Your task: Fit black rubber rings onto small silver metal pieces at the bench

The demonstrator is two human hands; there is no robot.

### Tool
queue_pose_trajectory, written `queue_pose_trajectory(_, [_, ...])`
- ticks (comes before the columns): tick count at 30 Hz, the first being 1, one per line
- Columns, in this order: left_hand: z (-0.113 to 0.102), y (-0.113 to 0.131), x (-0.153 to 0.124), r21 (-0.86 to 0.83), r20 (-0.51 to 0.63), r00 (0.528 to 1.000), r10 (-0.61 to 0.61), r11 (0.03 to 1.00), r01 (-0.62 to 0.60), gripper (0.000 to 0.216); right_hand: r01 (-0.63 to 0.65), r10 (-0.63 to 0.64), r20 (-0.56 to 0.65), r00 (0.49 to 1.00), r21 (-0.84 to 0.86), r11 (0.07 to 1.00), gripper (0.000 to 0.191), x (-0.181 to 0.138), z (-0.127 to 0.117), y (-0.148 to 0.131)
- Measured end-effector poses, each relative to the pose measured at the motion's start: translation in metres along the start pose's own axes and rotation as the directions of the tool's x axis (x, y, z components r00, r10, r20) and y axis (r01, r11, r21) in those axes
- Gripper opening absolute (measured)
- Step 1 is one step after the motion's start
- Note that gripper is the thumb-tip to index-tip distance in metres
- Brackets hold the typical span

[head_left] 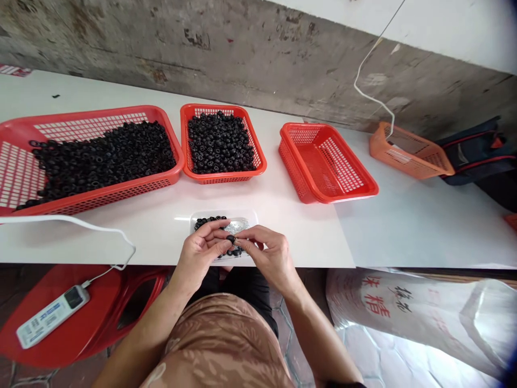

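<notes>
A small, rounded, glossy black piece point(230, 238) sits between the fingertips of both hands, just above the near part of a shallow, clear plastic tray point(253, 217). The left hand point(207, 243) pinches it between thumb and fingers, the other fingers stretched over the tray. The right hand point(269, 249) meets it from the opposite side, thumb and forefinger drawn together at the piece; whether anything else is held between those tips is too small to tell.

The tray rests near the front edge of a white desk point(299, 234) and holds more black pieces point(210, 220) beside a patch of tiny silvery bits point(239, 224).

Beyond it, a rectangular red plastic basket with latticed sides point(224, 177) is filled with similar black pieces. Just left of that basket, a larger red latticed basket point(121, 195) carries a dark heap of small black ring-like parts point(129, 151). Well to the right of the middle basket stands another red plastic basket point(297, 172), and farther right an orange plastic basket point(420, 166) sits next to a dark fabric bag with red trim point(470, 151).
</notes>
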State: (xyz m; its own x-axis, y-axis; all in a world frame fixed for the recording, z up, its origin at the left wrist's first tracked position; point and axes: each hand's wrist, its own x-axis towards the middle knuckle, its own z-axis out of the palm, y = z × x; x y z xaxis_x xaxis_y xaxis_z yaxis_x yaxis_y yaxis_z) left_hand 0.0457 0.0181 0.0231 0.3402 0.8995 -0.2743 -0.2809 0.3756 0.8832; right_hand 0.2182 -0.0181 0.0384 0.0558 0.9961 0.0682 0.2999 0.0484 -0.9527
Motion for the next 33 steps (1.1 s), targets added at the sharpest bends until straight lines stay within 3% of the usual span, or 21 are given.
queue_pose_trajectory(3, [-0.004,0.007,-0.004,0.054,0.114,0.993,-0.031,0.998,0.025,0.037,-0.21,0.165,0.236,0.958,0.18,0.961,0.017,0.016,-0.011,0.003])
queue_pose_trajectory(5, [-0.006,0.011,-0.005,0.084,0.202,0.977,-0.066,0.995,0.05,0.036,-0.354,0.193,0.477,0.857,0.276,0.893,0.033,0.027,-0.017,0.005])
queue_pose_trajectory(7, [-0.008,0.013,-0.005,0.085,0.233,0.97,-0.073,0.995,0.055,0.034,-0.422,0.181,0.582,0.793,0.31,0.852,0.041,0.036,-0.019,0.006])
queue_pose_trajectory(9, [-0.011,0.011,-0.003,0.048,0.192,0.98,-0.048,0.998,0.039,0.026,-0.384,0.157,0.556,0.816,0.318,0.867,0.04,0.04,-0.018,0.005])
queue_pose_trajectory(11, [-0.013,0.009,0.0,-0.015,0.117,0.993,-0.02,1.0,0.022,0.019,-0.269,0.13,0.444,0.887,0.267,0.925,0.031,0.042,-0.016,0.004])
queue_pose_trajectory(13, [-0.016,0.006,0.004,-0.091,0.062,0.998,-0.013,0.996,0.018,0.02,-0.125,0.089,0.309,0.947,0.099,0.987,0.018,0.042,-0.014,0.005])
queue_pose_trajectory(15, [-0.018,0.004,0.007,-0.161,0.047,0.999,-0.019,0.987,0.027,0.023,0.008,0.041,0.256,0.966,-0.189,0.982,0.009,0.042,-0.011,0.006])
queue_pose_trajectory(16, [-0.018,0.003,0.008,-0.187,0.051,0.998,-0.024,0.982,0.033,0.023,0.065,0.043,0.28,0.959,-0.363,0.929,0.009,0.042,-0.008,0.008])
queue_pose_trajectory(18, [-0.018,0.002,0.01,-0.217,0.065,0.997,-0.033,0.975,0.046,0.019,0.152,0.125,0.353,0.927,-0.659,0.736,0.009,0.043,0.0,0.01])
queue_pose_trajectory(20, [-0.017,0.001,0.011,-0.221,0.069,0.997,-0.046,0.973,0.06,0.015,0.188,0.224,0.367,0.903,-0.807,0.56,0.004,0.043,0.011,0.013])
queue_pose_trajectory(22, [-0.017,0.0,0.011,-0.217,0.062,0.996,-0.058,0.974,0.07,0.013,0.195,0.253,0.359,0.899,-0.843,0.502,0.006,0.043,0.022,0.016])
queue_pose_trajectory(25, [-0.018,-0.003,0.01,-0.216,0.046,0.996,-0.075,0.973,0.083,0.011,0.216,0.243,0.372,0.896,-0.843,0.492,0.008,0.044,0.03,0.02])
queue_pose_trajectory(29, [-0.022,-0.004,0.009,-0.217,0.043,0.995,-0.093,0.971,0.1,0.011,0.245,0.211,0.392,0.896,-0.83,0.501,0.008,0.044,0.022,0.016])
queue_pose_trajectory(31, [-0.022,-0.003,0.009,-0.216,0.049,0.995,-0.091,0.971,0.099,0.013,0.237,0.156,0.38,0.912,-0.797,0.555,0.012,0.042,0.012,0.012])
queue_pose_trajectory(33, [-0.02,-0.003,0.009,-0.215,0.064,0.994,-0.087,0.972,0.099,0.016,0.199,0.05,0.328,0.944,-0.68,0.706,0.017,0.039,0.002,0.007])
